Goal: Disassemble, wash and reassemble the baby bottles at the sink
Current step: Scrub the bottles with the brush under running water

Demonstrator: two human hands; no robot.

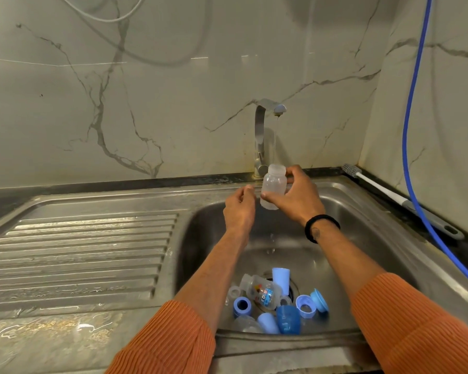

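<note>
A home kitchen is shown. A stainless-steel sink point(362, 211) with a ribbed draining board point(79, 252) is set into a dark stone bench point(0, 201), and the walls point(173, 76) behind are faced with veined marble-look panels. A chrome tap point(261, 130) is seen running. A bottle brush point(376, 188) is laid in the corner, and baby-bottle parts point(278, 306) are gathered in the basin.

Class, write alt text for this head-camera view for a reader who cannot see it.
A person's right hand holds a clear baby bottle upright under a thin stream from the tap, while the left hand hovers beside it, holding nothing. Below, in the steel sink, lie another bottle and blue caps and rings; a bottle brush rests on the counter behind.
</note>
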